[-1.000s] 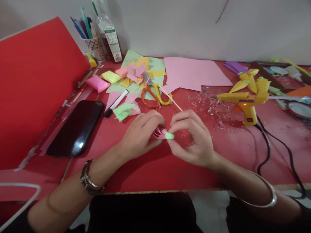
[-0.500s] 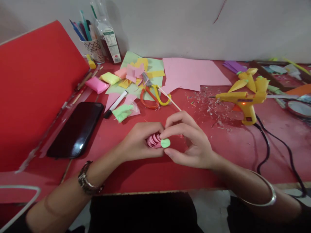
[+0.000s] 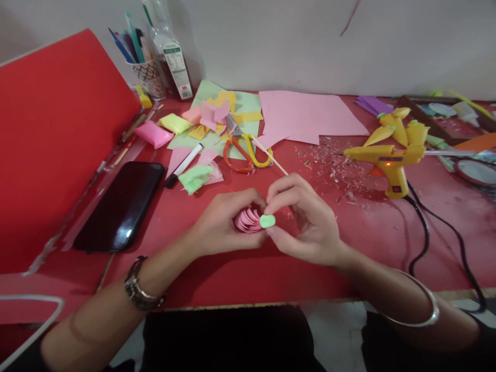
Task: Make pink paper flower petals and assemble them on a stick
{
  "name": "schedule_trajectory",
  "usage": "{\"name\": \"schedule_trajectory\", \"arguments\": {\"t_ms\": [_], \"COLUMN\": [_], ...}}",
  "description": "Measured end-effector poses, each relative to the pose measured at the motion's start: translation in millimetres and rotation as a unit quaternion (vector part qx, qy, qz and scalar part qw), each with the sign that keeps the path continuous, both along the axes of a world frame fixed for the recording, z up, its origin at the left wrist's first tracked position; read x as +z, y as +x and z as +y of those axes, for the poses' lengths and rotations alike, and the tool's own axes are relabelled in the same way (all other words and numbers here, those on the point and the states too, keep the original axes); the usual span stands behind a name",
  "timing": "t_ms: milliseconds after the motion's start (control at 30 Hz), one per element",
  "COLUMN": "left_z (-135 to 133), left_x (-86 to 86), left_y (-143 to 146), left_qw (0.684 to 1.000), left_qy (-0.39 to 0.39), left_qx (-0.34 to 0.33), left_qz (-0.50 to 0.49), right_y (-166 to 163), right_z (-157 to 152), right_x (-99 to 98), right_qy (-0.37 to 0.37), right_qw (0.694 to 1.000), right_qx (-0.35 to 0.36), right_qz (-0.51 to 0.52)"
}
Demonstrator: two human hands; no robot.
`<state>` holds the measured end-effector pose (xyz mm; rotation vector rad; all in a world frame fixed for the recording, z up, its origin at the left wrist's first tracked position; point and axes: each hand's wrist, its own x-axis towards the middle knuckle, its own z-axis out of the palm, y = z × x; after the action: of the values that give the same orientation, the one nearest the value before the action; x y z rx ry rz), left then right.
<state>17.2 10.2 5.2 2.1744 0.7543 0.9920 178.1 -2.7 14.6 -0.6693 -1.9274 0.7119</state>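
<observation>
In front of me, my left hand [image 3: 222,222] curls round a pink layered paper piece [image 3: 248,221], its curved strips showing between thumb and fingers. A small light green lump of clay [image 3: 267,221] sits at the right end of the pink paper. My right hand [image 3: 306,222] pinches the green clay between thumb and fingertips. The fingertips of both hands nearly meet above and below it. Beyond them lies a pair of scissors [image 3: 236,164] with one orange and one yellow handle loop, and a thin stick [image 3: 271,156] beside it.
A yellow glue gun [image 3: 397,170] with a lit lamp lies right, its cord trailing to the table edge. A black phone [image 3: 122,204], marker [image 3: 184,165], bagged green clay [image 3: 197,178] and pink sheet [image 3: 310,113] lie around. A glass bottle [image 3: 176,67] stands behind.
My right hand has shifted slightly up, and the green clay has moved a little up and right. It now looks flatter and more oval. My left hand keeps its hold on the pink paper.
</observation>
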Motion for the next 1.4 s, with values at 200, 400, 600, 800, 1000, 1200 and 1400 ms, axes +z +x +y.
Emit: {"name": "schedule_trajectory", "arguments": {"t_ms": [200,400,600,800,1000,1200,1400], "left_z": [0.0,-0.9,-0.4,-0.7,-0.9,-0.9,-1.3], "left_x": [-2.7,-2.5,-2.6,-1.8,-1.4,-1.6,-0.6], "left_y": [-0.9,-1.1,-0.3,-0.5,-0.9,-1.4,-0.8], "left_qw": [0.999,0.999,1.000,0.999,1.000,1.000,1.000], "left_qy": [-0.001,-0.009,-0.001,0.003,0.004,0.004,-0.011], "left_qx": [0.026,0.012,0.017,0.021,0.019,0.017,0.014], "left_qz": [0.021,0.033,0.022,0.026,0.023,0.022,0.026], "right_y": [0.9,0.3,1.1,1.6,1.6,1.6,2.1], "right_z": [0.7,0.3,1.0,1.5,1.1,1.3,0.9], "right_x": [-1.3,0.2,-0.2,-0.3,0.0,-0.2,-0.4], "right_qy": [0.000,-0.004,0.000,-0.004,-0.004,-0.007,-0.005], "right_qw": [1.000,1.000,1.000,1.000,0.999,1.000,0.999], "right_qx": [-0.009,-0.012,-0.016,-0.017,-0.021,-0.014,-0.012], "right_qz": [0.004,0.000,-0.011,-0.024,-0.026,-0.026,-0.031]}}
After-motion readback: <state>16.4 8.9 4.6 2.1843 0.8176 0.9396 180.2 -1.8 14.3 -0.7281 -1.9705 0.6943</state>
